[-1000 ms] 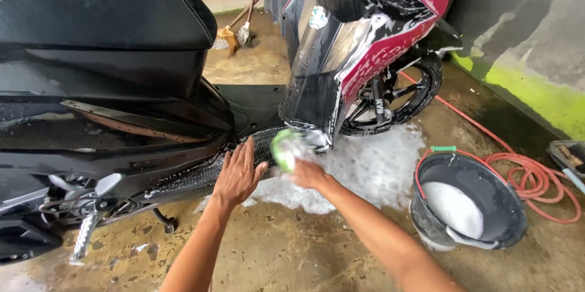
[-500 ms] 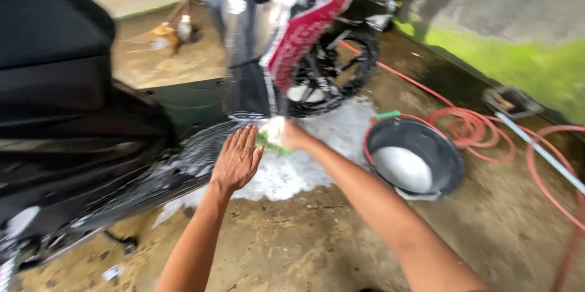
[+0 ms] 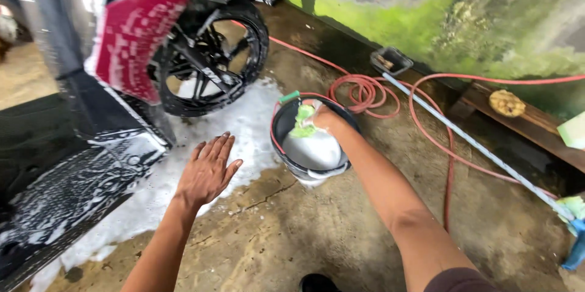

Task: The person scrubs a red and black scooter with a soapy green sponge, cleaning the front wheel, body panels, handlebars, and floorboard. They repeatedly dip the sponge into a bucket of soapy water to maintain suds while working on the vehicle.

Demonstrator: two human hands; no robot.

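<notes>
Since half a second ago, the right hand (image 3: 323,118) has swung away from the soapy motorcycle panel (image 3: 73,188) and now sits over the black bucket (image 3: 286,123), carrying the green sponge (image 3: 303,120) with it, while the view has turned to the right so the bucket lies near the middle. That hand is clamped on the sponge, fingers curled round it, with the sponge sticking out to the left of the knuckles; its long axis runs roughly up and down in the view, from the bucket's far rim toward the white suds inside, and it hangs just above or at the foam, though I cannot tell whether it touches it. The right forearm stretches straight from the lower right corner up toward the bucket, wrist slightly bent down. The left hand (image 3: 207,170) hovers flat and empty, fingers spread apart and pointing away from the person toward the wheel (image 3: 210,63), palm down over the foam-covered floor (image 3: 244,121), just beside the bucket and apart from it. Behind the bucket a red hose (image 3: 365,92) lies coiled on the wet concrete.
</notes>
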